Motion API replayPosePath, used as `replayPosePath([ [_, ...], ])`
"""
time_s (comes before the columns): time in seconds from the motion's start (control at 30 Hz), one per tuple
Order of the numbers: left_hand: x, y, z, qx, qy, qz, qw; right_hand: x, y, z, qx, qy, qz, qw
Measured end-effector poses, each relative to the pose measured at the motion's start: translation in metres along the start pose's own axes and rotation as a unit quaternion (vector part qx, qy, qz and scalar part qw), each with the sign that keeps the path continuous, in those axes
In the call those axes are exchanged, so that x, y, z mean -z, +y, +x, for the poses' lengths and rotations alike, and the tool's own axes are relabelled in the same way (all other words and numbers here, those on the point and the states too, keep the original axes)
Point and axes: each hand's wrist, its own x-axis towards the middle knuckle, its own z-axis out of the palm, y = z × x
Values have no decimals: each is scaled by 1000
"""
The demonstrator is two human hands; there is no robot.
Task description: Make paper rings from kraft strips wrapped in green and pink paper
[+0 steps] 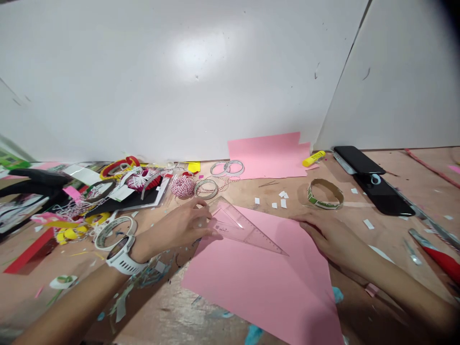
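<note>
A sheet of pink paper [266,287] lies at a slant on the table in front of me. On its upper left part rests a clear plastic set square [247,233], its long point facing right. My left hand [190,223], with a white watch on the wrist, has its fingers bent around the left end of the set square. At the sheet's upper right corner, my right hand [318,232] holds the edge between thumb and fingers. Its fingertips are partly hidden.
Twine [183,186] and tape rings [206,189] sit behind my left hand. Craft scraps crowd the left side, near black-handled scissors [32,182]. At the right are a cardboard ring [325,194], a yellow glue stick [314,158], phones [384,194] and a red-handled cutter [436,254].
</note>
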Motion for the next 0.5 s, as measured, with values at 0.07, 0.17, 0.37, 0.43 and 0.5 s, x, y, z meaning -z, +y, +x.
replayPosePath([
  [0.07, 0, 0, 1, -7, -2, 9, 1000, 0, -1, 0, 0, -2, 0, 1000],
  [0.17, -1, -1, 1, -15, -3, 22, 1000, 1, -4, 0, -3, 0, -2, 1000],
  [0.37, -3, -5, 1, -24, -4, 24, 999, 1, -3, 0, 5, 2, -9, 1000],
  [0.43, -4, -6, 1, -24, -2, 23, 999, 1, -2, 0, 2, 3, -12, 1000],
  [0.5, -4, -6, 0, -24, 2, 20, 1000, 1, -1, 0, 1, 2, -18, 1000],
])
